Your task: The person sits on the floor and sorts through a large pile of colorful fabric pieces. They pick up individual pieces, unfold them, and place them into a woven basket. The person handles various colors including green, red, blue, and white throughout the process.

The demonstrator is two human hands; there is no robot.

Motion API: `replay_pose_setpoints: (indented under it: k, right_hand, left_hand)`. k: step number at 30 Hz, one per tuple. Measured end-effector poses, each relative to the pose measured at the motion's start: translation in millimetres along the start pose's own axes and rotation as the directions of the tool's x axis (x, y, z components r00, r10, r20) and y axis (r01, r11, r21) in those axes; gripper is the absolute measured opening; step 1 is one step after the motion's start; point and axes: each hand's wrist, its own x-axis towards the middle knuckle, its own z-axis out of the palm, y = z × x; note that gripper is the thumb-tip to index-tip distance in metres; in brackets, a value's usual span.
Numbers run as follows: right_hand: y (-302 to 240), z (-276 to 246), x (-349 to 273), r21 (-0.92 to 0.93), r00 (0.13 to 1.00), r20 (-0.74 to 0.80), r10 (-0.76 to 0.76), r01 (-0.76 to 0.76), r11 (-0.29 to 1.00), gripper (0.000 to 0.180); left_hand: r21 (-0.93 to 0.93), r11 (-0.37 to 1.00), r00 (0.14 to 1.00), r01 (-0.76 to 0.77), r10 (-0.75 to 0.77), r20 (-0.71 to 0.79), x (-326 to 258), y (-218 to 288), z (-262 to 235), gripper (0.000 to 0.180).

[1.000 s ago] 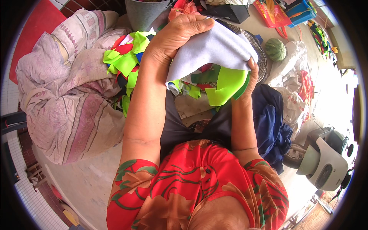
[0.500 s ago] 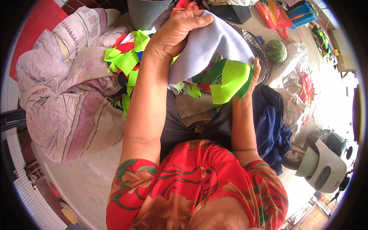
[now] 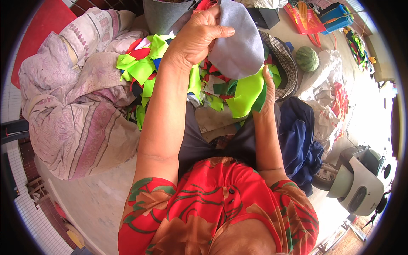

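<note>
My left hand [image 3: 197,38] pinches a smooth grey cloth piece [image 3: 240,44] by its left edge, the thumb lying on top. The piece hangs as a rounded flap, its lower end over the green cloth. Lower and to the right, my right hand [image 3: 267,95] is closed on bright green and darker green cloth scraps [image 3: 246,95], thumb upright along their edge. Beneath and left of my hands lies a heap of cloth scraps [image 3: 140,66] in lime green, red, blue and white. A checked cloth rim [image 3: 289,76] curves behind my right hand.
Patterned bedding [image 3: 80,114] is bunched at the left. Dark blue cloth [image 3: 297,144] lies by my right arm. Farther right are a watermelon [image 3: 307,58], a white plastic bag [image 3: 323,80], a red bag [image 3: 304,19] and a grey-white wheeled machine [image 3: 361,182]. A grey felt container [image 3: 168,17] stands at the back.
The grey cloth, earlier stretched low between both hands, has swung up and right and now hangs as a rounded flap from my left hand. My right hand has shifted slightly left with the green scraps.
</note>
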Motion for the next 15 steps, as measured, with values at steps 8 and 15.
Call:
replay_pose_setpoints:
  k: [8, 15]
  right_hand:
    - [-15.1, 9.0, -17.4, -0.154, 0.969, 0.129, -0.208, 0.227, 0.962, 0.021]
    - [-7.5, 25.3, -11.9, -0.564, 0.977, 0.162, -0.136, 0.205, 0.800, 0.067]
  left_hand:
    - [0.066, 0.995, 0.997, -0.079, 0.080, -0.019, 1.3, -7.9, 5.2, 0.051]
    - [0.747, 0.664, 0.997, -0.033, -0.030, 0.070, -0.5, -20.3, 26.1, 0.069]
